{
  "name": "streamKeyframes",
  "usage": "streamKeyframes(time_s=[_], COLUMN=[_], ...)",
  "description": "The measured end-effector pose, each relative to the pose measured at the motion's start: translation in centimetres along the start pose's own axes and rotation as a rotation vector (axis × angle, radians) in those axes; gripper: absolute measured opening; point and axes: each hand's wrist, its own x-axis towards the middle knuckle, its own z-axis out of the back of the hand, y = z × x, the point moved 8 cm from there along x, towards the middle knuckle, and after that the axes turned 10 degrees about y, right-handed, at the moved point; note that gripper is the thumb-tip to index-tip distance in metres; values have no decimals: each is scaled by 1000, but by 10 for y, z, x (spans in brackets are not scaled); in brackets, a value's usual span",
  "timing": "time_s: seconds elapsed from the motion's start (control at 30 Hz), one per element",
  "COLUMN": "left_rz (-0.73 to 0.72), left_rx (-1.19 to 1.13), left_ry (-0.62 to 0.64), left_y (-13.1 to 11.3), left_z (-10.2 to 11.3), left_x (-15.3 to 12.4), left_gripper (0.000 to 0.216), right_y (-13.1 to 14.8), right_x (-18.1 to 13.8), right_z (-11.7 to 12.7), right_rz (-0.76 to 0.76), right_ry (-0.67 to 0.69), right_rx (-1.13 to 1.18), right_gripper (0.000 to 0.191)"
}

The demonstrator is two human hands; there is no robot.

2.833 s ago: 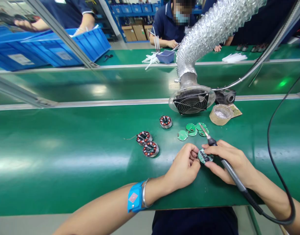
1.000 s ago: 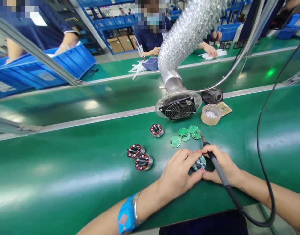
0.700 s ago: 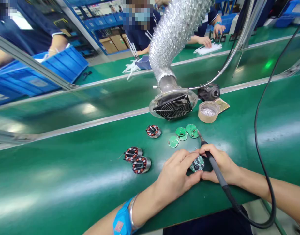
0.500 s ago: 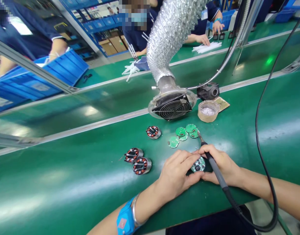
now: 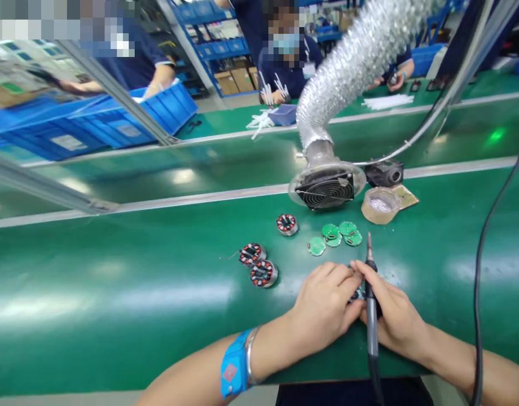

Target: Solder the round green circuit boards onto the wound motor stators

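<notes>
My left hand [image 5: 325,307] is closed on the edge of a small round circuit board [image 5: 357,294], which the fingers of both hands largely cover. In my right hand [image 5: 399,318] rests a soldering iron [image 5: 372,324], its tip pointing away from me and apart from the board. The right fingertips also touch the board's far edge. Just beyond the hands lie several green round circuit boards [image 5: 316,246], some overlapping. To the left stand three motor stators with copper windings, two side by side [image 5: 263,274] and one farther back [image 5: 287,224].
A fume extractor [image 5: 327,189] on a silver duct [image 5: 327,96] hangs over the bench. Behind the boards sit a round solder pot [image 5: 380,206] and a black holder [image 5: 385,172]. A black cable [image 5: 482,270] runs down the right. Co-workers and blue bins [image 5: 128,121] are across the bench.
The camera view has shifted, so the bench appears lower left-to-right. The soldering iron has swung more upright, and the held circuit board has turned and is now mostly hidden by fingers.
</notes>
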Motion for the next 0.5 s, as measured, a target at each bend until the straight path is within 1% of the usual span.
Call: streamKeyframes(time_s=[0.07,0.17,0.3,0.4,0.47,0.5], left_rz=[23,33,21,32,41,63], left_rx=[35,62,44,-110,-294,-393], left_ry=[35,51,6,-36,-50,-56], left_y=[-2,-2,1,10,20,27], left_z=[-1,-5,-12,-11,-8,-6], left_x=[2,4,2,-2,-5,-6], left_gripper=[28,29,35,44,55,56], right_y=[-2,-5,-11,-19,-25,-28], right_x=[-3,-6,-6,-7,-6,-6], right_z=[-3,-6,-9,-10,-9,-9], right_rz=[-11,-8,23,27,0,-17], right_ry=[3,-8,-25,-15,-13,-11], right_rx=[-33,-93,-164,-162,-142,-134], right_gripper=[68,66,64,64,63,62])
